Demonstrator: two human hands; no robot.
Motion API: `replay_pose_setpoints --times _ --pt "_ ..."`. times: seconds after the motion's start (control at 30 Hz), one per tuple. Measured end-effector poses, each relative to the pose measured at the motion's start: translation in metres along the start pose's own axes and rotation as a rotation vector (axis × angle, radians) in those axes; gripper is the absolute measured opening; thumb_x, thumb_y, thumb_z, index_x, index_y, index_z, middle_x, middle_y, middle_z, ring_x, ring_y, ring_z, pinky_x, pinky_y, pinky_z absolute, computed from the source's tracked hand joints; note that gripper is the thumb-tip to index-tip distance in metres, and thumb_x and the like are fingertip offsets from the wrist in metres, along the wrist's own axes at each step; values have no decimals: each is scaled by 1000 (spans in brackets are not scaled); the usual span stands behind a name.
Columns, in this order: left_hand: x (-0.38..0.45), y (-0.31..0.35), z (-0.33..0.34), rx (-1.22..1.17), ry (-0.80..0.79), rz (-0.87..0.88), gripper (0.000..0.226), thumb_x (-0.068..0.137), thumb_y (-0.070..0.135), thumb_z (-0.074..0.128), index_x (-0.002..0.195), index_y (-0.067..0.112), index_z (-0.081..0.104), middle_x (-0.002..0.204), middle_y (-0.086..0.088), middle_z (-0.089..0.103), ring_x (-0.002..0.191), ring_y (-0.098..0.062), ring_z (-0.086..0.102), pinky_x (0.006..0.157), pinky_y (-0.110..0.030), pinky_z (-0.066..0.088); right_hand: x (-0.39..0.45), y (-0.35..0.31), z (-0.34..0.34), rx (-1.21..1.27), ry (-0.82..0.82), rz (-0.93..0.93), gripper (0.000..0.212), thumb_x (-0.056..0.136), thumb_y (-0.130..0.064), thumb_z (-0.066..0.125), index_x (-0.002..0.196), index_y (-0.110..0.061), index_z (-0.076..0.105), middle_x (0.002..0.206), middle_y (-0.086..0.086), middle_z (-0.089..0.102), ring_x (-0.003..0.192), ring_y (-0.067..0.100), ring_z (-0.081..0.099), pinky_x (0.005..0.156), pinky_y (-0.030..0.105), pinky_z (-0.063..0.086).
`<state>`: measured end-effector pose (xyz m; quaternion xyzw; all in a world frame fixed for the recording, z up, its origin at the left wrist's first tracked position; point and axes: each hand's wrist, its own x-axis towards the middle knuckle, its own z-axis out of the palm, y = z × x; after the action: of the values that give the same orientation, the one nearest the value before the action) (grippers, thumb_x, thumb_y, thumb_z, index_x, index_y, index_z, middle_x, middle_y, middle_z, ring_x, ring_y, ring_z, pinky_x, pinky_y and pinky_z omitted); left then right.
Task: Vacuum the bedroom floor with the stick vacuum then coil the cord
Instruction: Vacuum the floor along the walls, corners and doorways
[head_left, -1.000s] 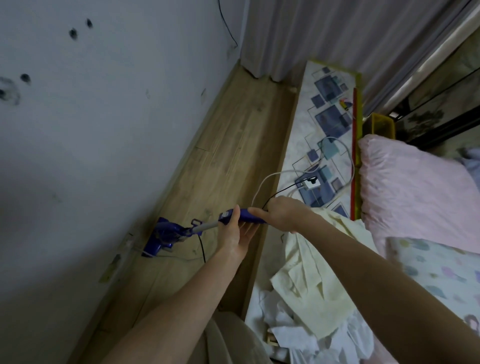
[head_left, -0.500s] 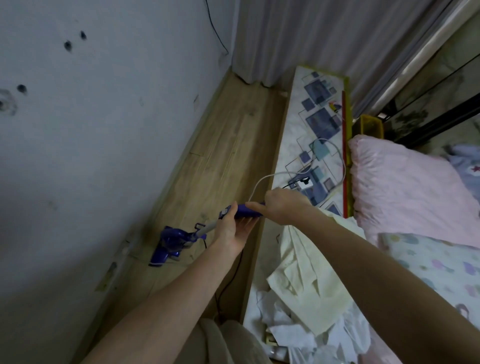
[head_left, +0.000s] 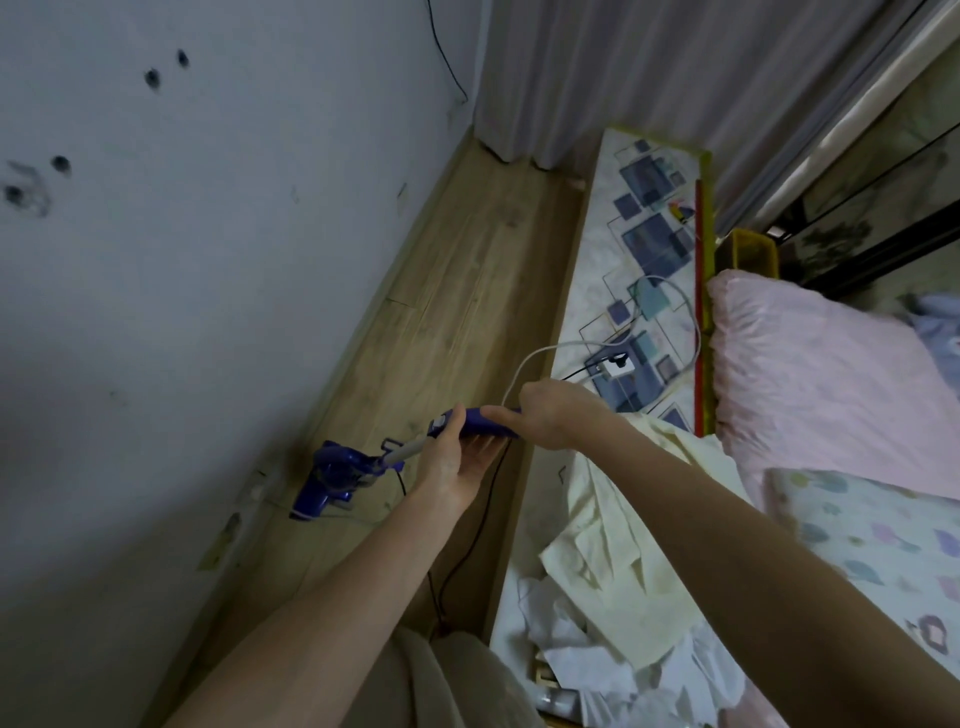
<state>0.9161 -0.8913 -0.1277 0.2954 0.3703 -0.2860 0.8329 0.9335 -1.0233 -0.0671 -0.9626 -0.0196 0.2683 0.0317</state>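
A purple stick vacuum (head_left: 337, 475) stands on the narrow strip of wooden floor (head_left: 467, 291) between the wall and the bed platform. Its blue handle (head_left: 475, 423) points toward me. My left hand (head_left: 449, 457) cups the handle from below, thumb on top near the switch. My right hand (head_left: 553, 415) grips the handle's rear end. A black cord (head_left: 470, 545) hangs down from the handle to the floor. A white cable (head_left: 545, 353) loops from near my right hand onto the platform.
A grey wall (head_left: 208, 260) closes the left side and curtains (head_left: 623, 78) hang at the far end. The patterned platform ledge (head_left: 644, 234) carries a small white plug (head_left: 618, 369). Cream cloth (head_left: 623, 519), white rags and a pink pillow (head_left: 810, 374) lie on the right.
The vacuum head has slid a little toward me and away from the wall. Both hands have kept their hold on the handle.
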Motion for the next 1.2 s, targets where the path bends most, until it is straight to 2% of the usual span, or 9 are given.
replay_pose_setpoints --times 0.17,0.4,0.53,0.67,0.83,0.93,1.07,1.2 --pt "2 10 -17 -24 15 13 42 94 22 59 128 1 48 111 -23 62 98 -33 65 71 -41 56 9 -12 14 26 -16 -4 70 92 -71 27 70 -12 56 71 7 60 64 21 58 73 37 54" --pt "-1 -1 -2 -3 10 -12 42 94 22 59 129 0 46 115 -24 60 101 -34 63 68 -41 55 -6 7 5 66 -55 9 63 94 -67 32 66 -14 50 63 3 54 55 17 52 58 29 44" --pt "-9 -11 12 5 -42 -47 29 96 21 56 116 1 50 105 -22 61 93 -33 63 74 -40 54 -17 26 -7 141 -145 61 72 94 -67 32 78 -4 63 60 9 64 45 17 58 50 24 48" --pt "-16 -19 17 48 -63 -85 20 97 21 56 102 2 53 102 -21 62 95 -32 63 90 -42 51 -23 38 -9 403 -289 141 68 93 -65 39 74 -3 58 59 8 59 41 17 50 45 23 43" --pt "-12 -15 8 75 -47 -56 33 96 24 57 119 1 52 107 -22 64 96 -32 65 73 -38 55 -15 26 0 467 -322 180 66 93 -66 39 78 -4 56 62 10 56 42 17 47 47 24 42" --pt "-11 -9 -1 85 -15 -37 35 95 23 58 121 0 52 110 -22 64 96 -32 65 72 -38 54 -8 19 10 493 -337 180 68 92 -69 37 82 -4 55 66 12 56 43 19 47 47 25 42" --pt "-7 -9 -21 97 30 -26 39 93 19 62 124 -1 51 111 -23 65 98 -32 66 79 -41 55 -7 7 29 519 -417 175 71 93 -70 31 82 -4 54 68 13 57 47 21 51 49 27 45" --pt "-6 -10 -27 62 57 -15 41 91 19 64 125 0 52 106 -22 67 93 -31 68 74 -42 57 -9 4 26 527 -448 147 67 95 -68 29 80 -7 52 69 11 57 49 19 52 51 27 47"
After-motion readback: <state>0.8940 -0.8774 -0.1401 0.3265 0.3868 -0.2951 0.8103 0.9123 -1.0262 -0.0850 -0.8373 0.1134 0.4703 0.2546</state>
